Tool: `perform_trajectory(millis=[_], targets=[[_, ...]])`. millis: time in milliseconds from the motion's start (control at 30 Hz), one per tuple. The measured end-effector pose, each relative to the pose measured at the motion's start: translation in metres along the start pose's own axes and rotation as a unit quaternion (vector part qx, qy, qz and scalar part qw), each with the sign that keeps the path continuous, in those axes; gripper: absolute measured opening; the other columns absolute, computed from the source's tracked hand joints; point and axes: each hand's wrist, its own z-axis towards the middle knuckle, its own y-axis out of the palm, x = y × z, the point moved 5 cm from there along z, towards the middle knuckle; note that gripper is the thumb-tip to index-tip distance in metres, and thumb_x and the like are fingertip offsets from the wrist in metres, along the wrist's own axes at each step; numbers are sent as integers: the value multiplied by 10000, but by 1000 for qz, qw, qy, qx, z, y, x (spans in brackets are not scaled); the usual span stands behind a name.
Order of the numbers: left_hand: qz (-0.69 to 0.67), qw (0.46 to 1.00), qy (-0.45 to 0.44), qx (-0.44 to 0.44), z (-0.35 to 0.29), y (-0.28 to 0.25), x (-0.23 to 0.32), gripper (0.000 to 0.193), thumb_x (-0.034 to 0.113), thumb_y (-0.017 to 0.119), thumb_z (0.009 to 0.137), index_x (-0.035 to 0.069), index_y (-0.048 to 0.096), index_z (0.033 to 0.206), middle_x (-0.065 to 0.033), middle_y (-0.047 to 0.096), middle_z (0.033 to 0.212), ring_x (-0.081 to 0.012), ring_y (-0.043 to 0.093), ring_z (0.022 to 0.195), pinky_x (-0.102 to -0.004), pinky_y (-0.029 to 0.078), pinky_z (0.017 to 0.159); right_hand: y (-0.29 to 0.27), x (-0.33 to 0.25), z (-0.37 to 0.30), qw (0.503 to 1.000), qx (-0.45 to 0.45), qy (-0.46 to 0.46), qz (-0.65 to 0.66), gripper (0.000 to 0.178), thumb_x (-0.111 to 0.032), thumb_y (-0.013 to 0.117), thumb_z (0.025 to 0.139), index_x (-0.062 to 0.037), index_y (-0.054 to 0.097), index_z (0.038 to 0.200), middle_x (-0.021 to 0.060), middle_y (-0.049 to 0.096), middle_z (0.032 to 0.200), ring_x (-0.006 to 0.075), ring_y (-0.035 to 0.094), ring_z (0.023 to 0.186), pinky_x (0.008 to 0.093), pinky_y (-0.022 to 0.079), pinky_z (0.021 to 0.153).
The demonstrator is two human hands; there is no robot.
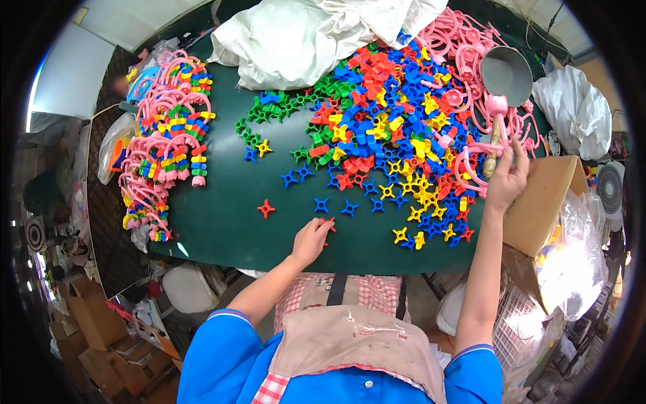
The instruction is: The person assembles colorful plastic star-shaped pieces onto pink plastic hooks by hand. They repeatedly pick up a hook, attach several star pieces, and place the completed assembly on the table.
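Near the table's front edge my left hand (309, 241) pinches a red four-armed plastic piece (330, 223), partly covered by the fingers. At the right my right hand (509, 176) reaches to the pink curved tubes, and its bent fingers close on the end of one pink curved tube (461, 168). The fingers partly hide that grip. Right beside them lies the tan handle of a grey metal pan (508, 75), resting on the pink parts. Left of centre sits a lone red four-armed piece (266, 209); blue four-armed pieces (349, 208) lie just beyond my left hand.
A large pile of red, blue, yellow and green pieces (377, 128) spreads over the green table (222, 229). Pink tubes strung with coloured pieces (178, 124) are stacked at the left. White sacks (282, 47) lie at the back. A cardboard box (538, 209) stands at the right.
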Motion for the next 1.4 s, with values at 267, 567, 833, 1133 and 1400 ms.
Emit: perform_trajectory(millis=[267,567,833,1133,1400], targets=[[-69,995,-69,0,7,-21,-3,396,43,725,800,125,599,1166,-137,502,1138,-360,656,817,-462,549,692,4,-15,-194,862,-400,311,31,157,-141,711,887,11,755,887,-38,645,710,63,569,658,253,446,585],[-58,998,21,31,30,-49,-14,281,59,657,874,87,584,1144,-110,564,1110,-368,659,794,-457,548,648,36,-25,-306,910,-332,146,-199,377,-258,723,843,-150,648,1197,89,659,748,363,648,757,463,507,722],[65,994,60,-57,87,-22,-18,98,84,642,861,75,649,959,-115,581,1025,-362,655,863,-482,545,741,35,-3,-365,868,-355,305,-167,282,-333,651,932,-58,591,916,202,665,761,420,675,814,485,535,701],[-85,982,158,-53,133,13,132,178,40,656,850,57,675,1026,-125,622,1085,-348,670,896,-433,553,733,-61,-45,-320,919,22,378,114,588,-30,503,979,-87,255,1510,87,598,938,82,510,598,234,468,549],[173,965,161,-118,174,56,114,153,55,654,810,79,695,956,-130,595,995,-330,674,874,-441,572,710,-126,-7,-253,945,18,316,-78,220,-177,526,1035,-17,630,1143,-36,474,678,34,432,525,221,399,467]])
